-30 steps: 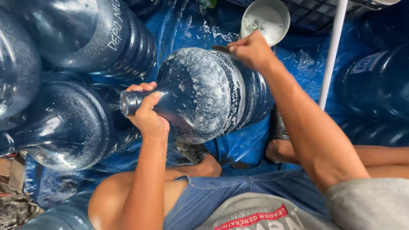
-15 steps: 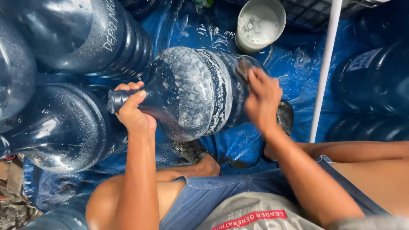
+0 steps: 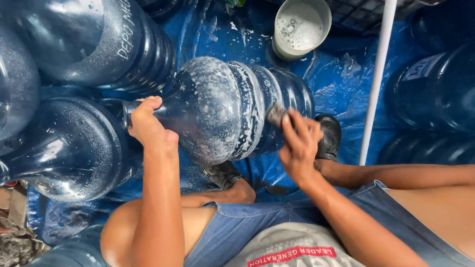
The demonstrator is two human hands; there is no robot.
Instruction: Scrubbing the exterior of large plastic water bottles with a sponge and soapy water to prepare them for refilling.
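Note:
A large blue water jug (image 3: pixel 222 109) lies on its side across the middle, its body streaked with white soap foam. My left hand (image 3: pixel 147 124) grips its neck at the left end. My right hand (image 3: pixel 298 146) presses a small scrubbing sponge (image 3: pixel 275 115) against the jug's ribbed side, near its lower right. My knees and denim shorts fill the bottom of the view.
Several other blue water jugs (image 3: pixel 69 148) crowd the left side, and more jugs (image 3: pixel 435 89) stand at the right. A round bucket of soapy water (image 3: pixel 302 27) sits at the top. A white pipe (image 3: pixel 377 84) runs down the right. A blue tarp (image 3: pixel 341 94) covers the ground.
My right hand has come down from the jug's far top edge to its near lower side, rubbing with the sponge. My left hand keeps its hold on the neck.

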